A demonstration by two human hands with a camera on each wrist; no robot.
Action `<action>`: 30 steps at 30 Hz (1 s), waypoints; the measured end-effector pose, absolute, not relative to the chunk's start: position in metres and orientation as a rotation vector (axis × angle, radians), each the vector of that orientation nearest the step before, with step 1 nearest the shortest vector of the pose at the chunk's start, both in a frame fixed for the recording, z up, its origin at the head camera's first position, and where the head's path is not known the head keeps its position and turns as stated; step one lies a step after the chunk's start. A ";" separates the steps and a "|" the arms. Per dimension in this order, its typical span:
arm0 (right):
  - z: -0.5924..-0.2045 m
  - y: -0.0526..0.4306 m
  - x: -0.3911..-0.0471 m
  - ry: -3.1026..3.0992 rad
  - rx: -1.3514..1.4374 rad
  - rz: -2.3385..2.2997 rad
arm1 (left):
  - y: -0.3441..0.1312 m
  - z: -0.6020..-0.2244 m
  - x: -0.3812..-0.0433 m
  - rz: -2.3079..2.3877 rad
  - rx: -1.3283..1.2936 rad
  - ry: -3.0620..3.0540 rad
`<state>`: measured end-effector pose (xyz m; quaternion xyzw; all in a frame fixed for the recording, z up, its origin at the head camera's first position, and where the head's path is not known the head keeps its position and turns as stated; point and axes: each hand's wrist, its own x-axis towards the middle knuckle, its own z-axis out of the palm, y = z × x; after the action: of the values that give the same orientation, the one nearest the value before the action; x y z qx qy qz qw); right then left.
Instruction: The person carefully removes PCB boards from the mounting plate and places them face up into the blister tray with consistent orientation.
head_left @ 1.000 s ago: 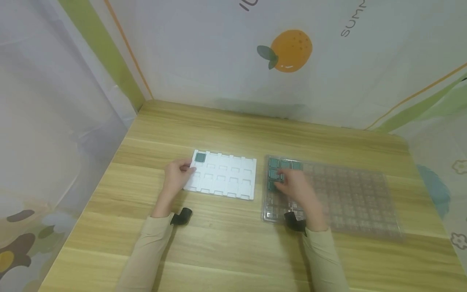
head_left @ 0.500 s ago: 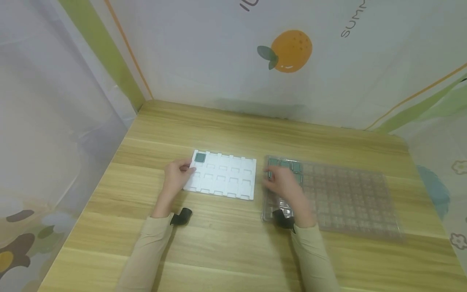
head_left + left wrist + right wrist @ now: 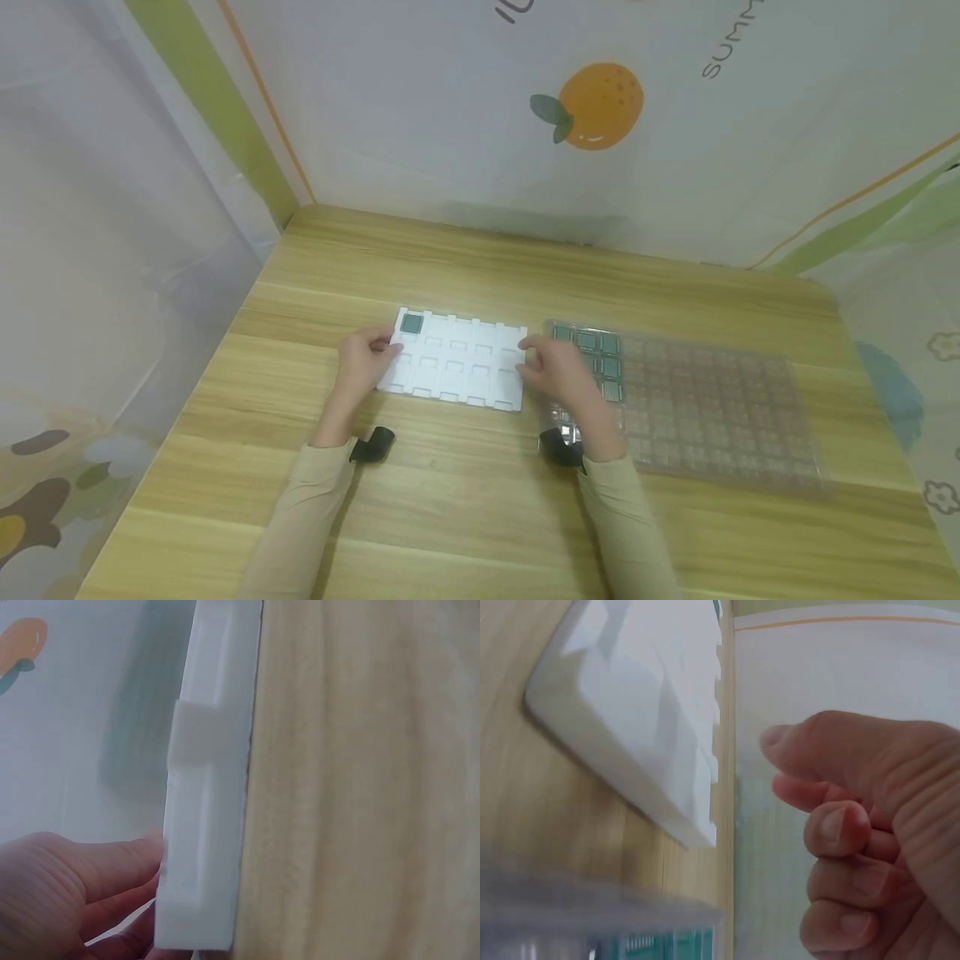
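A white pocketed tray (image 3: 456, 358) lies flat on the table, one small green square chip (image 3: 412, 323) in its far left pocket. My left hand (image 3: 362, 365) pinches the tray's left edge, also seen in the left wrist view. At the tray's right edge hovers my right hand (image 3: 557, 368), thumb and forefinger apart and the other fingers curled. No object shows between its fingertips in the right wrist view. A clear plastic tray (image 3: 712, 408) lies to the right; several green chips (image 3: 611, 367) sit in its left columns, some hidden behind my right hand.
The wooden table (image 3: 450, 533) extends around both trays. Behind it hangs a white curtain (image 3: 420, 108) with a printed orange. Black curved wrist mounts (image 3: 373, 445) stick out near both cuffs.
My right hand has moved left, from over the chips in the clear tray to the white tray's right edge. My left hand and both trays have stayed in place.
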<state>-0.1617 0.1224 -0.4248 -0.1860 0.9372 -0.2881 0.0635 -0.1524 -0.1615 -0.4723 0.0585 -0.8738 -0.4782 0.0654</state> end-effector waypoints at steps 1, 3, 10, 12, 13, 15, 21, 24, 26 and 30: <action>-0.425 0.120 -0.162 2.837 -0.568 -0.870 | -0.162 -0.472 -0.152 -1.443 0.174 -2.634; -0.424 0.115 -0.163 2.844 -0.576 -0.867 | -0.162 -0.473 -0.152 -1.443 0.171 -2.631; -0.425 0.101 -0.170 2.842 -0.592 -0.811 | -0.163 -0.474 -0.153 -1.450 0.161 -2.625; -0.426 0.096 -0.172 2.837 -0.598 -0.822 | -0.163 -0.474 -0.153 -1.451 0.160 -2.627; -0.427 0.094 -0.173 2.839 -0.608 -0.826 | -0.163 -0.474 -0.153 -1.454 0.161 -2.627; -0.429 0.090 -0.175 2.855 -0.640 -0.834 | -0.163 -0.474 -0.153 -1.459 0.165 -2.628; -0.430 0.075 -0.180 2.881 -0.668 -0.817 | -0.163 -0.474 -0.153 -1.458 0.176 -2.626; -0.429 0.068 -0.181 2.880 -0.657 -0.818 | -0.163 -0.475 -0.153 -1.449 0.174 -2.626; -0.428 0.064 -0.182 2.873 -0.657 -0.835 | -0.163 -0.476 -0.154 -1.447 0.171 -2.625; -0.429 0.055 -0.183 2.856 -0.669 -0.856 | -0.164 -0.477 -0.154 -1.450 0.154 -2.617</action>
<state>-0.1835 0.0555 -0.4293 -0.2188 0.9338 -0.2800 0.0426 -0.1540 -0.1638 -0.4767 0.0512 -0.8713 -0.4826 0.0727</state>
